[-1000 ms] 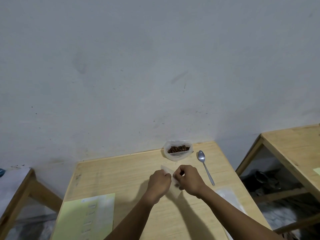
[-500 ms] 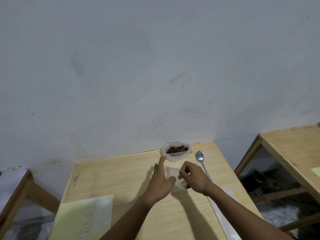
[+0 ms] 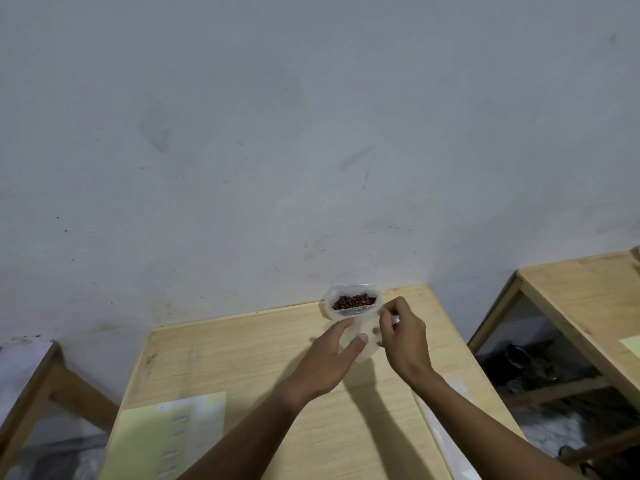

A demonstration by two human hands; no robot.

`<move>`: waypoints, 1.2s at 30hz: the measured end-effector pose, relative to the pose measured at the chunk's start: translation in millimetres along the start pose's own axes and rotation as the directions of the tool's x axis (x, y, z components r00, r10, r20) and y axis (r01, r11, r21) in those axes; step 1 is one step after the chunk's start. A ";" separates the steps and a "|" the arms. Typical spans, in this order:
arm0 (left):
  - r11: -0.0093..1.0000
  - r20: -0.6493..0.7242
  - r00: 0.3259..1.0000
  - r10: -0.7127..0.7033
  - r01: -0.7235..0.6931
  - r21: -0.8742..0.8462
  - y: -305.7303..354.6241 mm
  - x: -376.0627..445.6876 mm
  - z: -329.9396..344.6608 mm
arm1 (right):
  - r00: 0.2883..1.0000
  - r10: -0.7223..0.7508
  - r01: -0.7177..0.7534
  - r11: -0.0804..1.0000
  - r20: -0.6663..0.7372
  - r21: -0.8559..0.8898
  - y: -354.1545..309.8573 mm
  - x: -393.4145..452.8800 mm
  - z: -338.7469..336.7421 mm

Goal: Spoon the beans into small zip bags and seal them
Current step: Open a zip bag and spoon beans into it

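Note:
A clear bag of brown beans (image 3: pixel 354 301) stands open at the far edge of the wooden table (image 3: pixel 242 341), against the wall. Just in front of it a small clear zip bag (image 3: pixel 367 336) is held up between both hands. My left hand (image 3: pixel 329 362) holds its left side between thumb and fingers. My right hand (image 3: pixel 403 336) pinches the bag's right top edge. The spoon is hidden behind my right hand.
A pale green sheet of paper (image 3: pixel 166 434) lies at the table's near left. A flat pack of clear bags (image 3: pixel 440 427) lies along the near right edge. A second wooden table (image 3: pixel 588 296) stands to the right, and another at the far left (image 3: pixel 31 375).
Both hands have carried the small zip bag away from me, up to the bean bag. My right hand now covers the spoon, and my left fingers have spread round the bag.

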State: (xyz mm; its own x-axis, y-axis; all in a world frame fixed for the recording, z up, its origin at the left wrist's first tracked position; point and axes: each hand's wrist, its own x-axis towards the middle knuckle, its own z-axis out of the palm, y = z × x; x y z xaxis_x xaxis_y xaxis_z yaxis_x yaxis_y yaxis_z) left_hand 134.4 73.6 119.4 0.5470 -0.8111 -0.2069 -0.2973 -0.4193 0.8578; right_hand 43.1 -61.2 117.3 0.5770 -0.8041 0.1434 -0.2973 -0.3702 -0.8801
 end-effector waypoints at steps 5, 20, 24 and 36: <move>0.942 -0.089 0.972 0.218 -0.185 0.281 -3.2 2.9 9.3 | 0.969 0.245 -0.218 0.923 -0.046 0.316 -18.9 11.7 -5.1; 0.788 -0.310 0.845 0.435 -0.191 0.586 -53.3 -5.3 -38.0 | 0.951 0.248 -0.292 0.917 0.186 0.271 -32.5 -15.7 20.6; 0.821 -0.363 0.854 0.372 -0.120 0.558 -82.0 -28.8 -71.3 | 0.942 0.291 -0.322 0.926 0.170 0.197 -6.3 -34.4 26.5; 0.908 -0.446 0.883 0.150 0.055 0.414 -84.4 -48.3 -82.4 | 0.893 0.443 -0.374 0.825 0.075 -0.423 125.0 2.1 -2.7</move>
State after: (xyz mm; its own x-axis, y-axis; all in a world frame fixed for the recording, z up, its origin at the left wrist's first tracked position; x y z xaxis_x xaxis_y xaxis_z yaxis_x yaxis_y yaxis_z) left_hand 197.5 181.8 95.8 0.7870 -0.5970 0.1557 -0.5643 -0.5945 0.5728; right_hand 5.1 -110.5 8.8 0.4406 -0.8474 -0.2962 -0.7831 -0.2016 -0.5883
